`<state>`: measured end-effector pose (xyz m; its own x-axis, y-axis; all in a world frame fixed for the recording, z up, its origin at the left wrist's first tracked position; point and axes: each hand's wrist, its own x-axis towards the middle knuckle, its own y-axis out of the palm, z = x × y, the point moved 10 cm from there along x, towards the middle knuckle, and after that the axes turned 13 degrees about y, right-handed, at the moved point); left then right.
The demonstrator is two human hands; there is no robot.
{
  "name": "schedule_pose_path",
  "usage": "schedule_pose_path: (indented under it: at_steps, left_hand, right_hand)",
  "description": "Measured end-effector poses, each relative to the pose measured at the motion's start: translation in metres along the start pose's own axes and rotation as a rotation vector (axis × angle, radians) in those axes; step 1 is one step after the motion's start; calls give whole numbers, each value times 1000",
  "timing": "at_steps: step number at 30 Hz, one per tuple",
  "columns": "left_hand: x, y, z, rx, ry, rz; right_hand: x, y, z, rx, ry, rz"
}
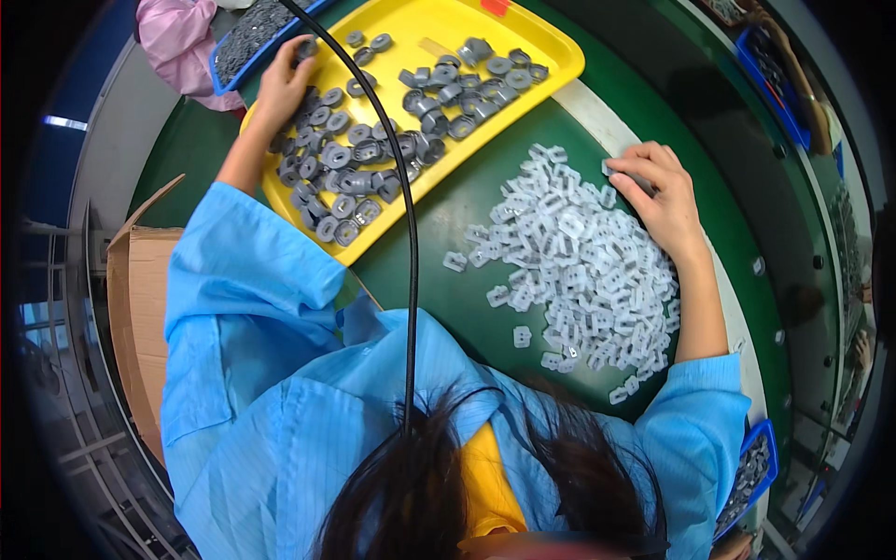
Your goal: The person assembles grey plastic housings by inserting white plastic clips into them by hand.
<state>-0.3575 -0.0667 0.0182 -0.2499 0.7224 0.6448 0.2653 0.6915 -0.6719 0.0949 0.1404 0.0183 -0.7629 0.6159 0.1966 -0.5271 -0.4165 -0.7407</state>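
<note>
My left hand [283, 86] is over the far left edge of a yellow tray [425, 201], its fingers closed on a grey round plastic part [305, 49]. Many similar grey hollow plastic parts [338, 157] lie loose in the tray. At the right, my right hand [661, 194] is at the far right edge of a heap of small translucent white plastic pieces [579, 252]. Between its thumb and fingers it pinches one small pale piece [607, 168]. The heap spreads over the green tabletop [434, 280].
A black cable [412, 243] crosses the view above the tray. Blue bins of small grey parts stand at the far left [250, 42] and lower right [749, 474]. An open cardboard box [145, 280] is at the left. Other people's sleeve [177, 42] and arms show at the edges.
</note>
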Motion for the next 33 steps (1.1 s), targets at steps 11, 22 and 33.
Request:
schedule_pose_path:
  at_steps: [11,22,33]
  left_hand:
    - [51,110,-82,-476,-32,288]
    - [59,134,-279,-382,95,332]
    - [48,172,-333,-418,167,104]
  right_hand:
    - [0,-2,8,60,-14,-136]
    - [4,-13,5,-99,54,-192]
    - [13,-34,0,545,207,-338]
